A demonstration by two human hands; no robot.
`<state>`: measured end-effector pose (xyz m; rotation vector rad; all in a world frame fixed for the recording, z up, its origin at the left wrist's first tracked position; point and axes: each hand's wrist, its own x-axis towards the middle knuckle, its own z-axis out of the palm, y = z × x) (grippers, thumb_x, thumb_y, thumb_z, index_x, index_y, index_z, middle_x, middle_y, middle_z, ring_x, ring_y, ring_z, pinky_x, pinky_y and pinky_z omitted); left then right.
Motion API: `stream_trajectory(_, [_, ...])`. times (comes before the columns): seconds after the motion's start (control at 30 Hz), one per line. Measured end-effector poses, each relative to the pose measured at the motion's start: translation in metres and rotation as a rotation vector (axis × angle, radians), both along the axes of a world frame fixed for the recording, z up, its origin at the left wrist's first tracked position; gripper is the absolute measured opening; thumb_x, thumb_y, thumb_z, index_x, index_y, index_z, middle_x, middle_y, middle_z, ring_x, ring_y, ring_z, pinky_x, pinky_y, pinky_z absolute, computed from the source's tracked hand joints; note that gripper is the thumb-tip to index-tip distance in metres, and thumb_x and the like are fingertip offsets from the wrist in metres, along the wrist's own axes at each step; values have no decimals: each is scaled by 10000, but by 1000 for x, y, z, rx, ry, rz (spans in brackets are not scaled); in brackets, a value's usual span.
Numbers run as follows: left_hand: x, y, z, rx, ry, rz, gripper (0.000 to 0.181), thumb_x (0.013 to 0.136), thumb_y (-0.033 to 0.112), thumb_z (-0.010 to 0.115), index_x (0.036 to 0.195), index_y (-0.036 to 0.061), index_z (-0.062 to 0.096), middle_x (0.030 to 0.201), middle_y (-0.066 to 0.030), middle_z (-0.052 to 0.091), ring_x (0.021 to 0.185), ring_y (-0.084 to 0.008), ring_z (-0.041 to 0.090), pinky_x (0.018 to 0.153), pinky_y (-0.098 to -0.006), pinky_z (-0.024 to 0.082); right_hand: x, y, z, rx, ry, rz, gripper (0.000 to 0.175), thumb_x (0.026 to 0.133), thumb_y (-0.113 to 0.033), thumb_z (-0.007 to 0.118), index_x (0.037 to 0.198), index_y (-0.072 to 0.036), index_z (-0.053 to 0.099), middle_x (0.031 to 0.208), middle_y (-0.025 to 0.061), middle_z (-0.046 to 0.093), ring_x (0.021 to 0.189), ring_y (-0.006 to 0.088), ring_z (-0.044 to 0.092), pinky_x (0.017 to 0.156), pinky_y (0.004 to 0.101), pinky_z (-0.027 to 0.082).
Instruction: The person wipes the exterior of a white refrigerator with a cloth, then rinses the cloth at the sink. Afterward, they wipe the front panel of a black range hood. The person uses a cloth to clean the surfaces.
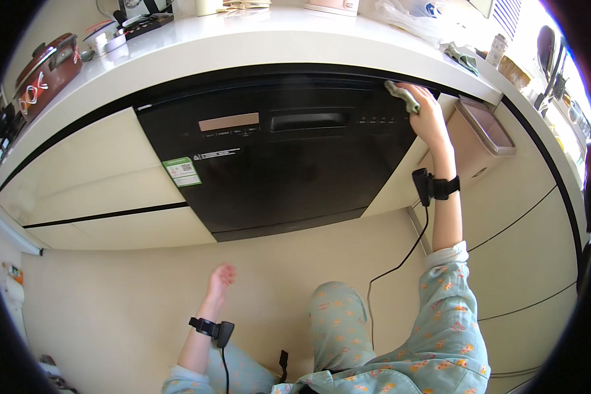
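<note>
With a folded green-grey cloth (pixel 404 97) under its fingers, my right hand (pixel 427 114) presses at the top right corner of a black built-in dishwasher's front (pixel 295 172). The dishwasher door is closed; it has a recessed handle (pixel 309 121), a copper-coloured display strip (pixel 229 121) and a green-edged label (pixel 182 172) at its left. My left hand (pixel 221 279) hangs over the floor, fingers loosely curled, with nothing seen in it. Both wrists carry a black strapped device with a cable.
A pink bin (pixel 473 135) hangs on the cabinet to the right. On the white counter (pixel 276 42) stand a dark red pot (pixel 49 74), a pink appliance (pixel 332 6), plastic bags (pixel 418 22) and another green cloth (pixel 462 59). Cream drawers (pixel 93 162) lie left of the dishwasher.
</note>
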<state>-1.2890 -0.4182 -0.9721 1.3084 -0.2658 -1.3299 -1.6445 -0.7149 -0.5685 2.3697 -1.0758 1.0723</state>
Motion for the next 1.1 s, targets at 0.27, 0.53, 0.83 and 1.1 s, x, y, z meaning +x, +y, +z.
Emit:
stream_trajectory(0.27, [105,6,245,-546,-1572,548,310,881,169,584,1149,22,531,1163,-120,542,1103,-278,489,967,-392,356,96,37,-17,-104,30,183,552,616,130,502,1130,-50,593,1106,137,616,1096,314,540,932,363,450])
stream_trajectory(0.53, [194,-45,383,-637,-2044,874,584,887,349,559,1382,96,379,1448,-118,358,1339,-318,305,1107,-456,180,153,70,-15,84,23,152,601,660,150,518,1186,-136,576,1151,115,600,1113,308,543,943,372,458])
stream_trajectory(0.83, [224,-74,373,-500,-2095,750,616,905,444,493,1404,115,343,1441,-95,363,1376,-290,251,1127,-521,74,158,63,-24,-113,29,-42,470,662,65,567,1114,-62,589,1128,95,616,1099,286,547,947,361,443])
stream_trajectory(1.1, [220,-74,377,-546,-1942,655,578,920,431,479,1384,114,345,1425,-124,327,1385,-345,175,1107,-564,63,317,119,-47,-156,-43,162,416,622,16,608,1030,-59,581,1008,83,614,989,281,548,836,396,435])
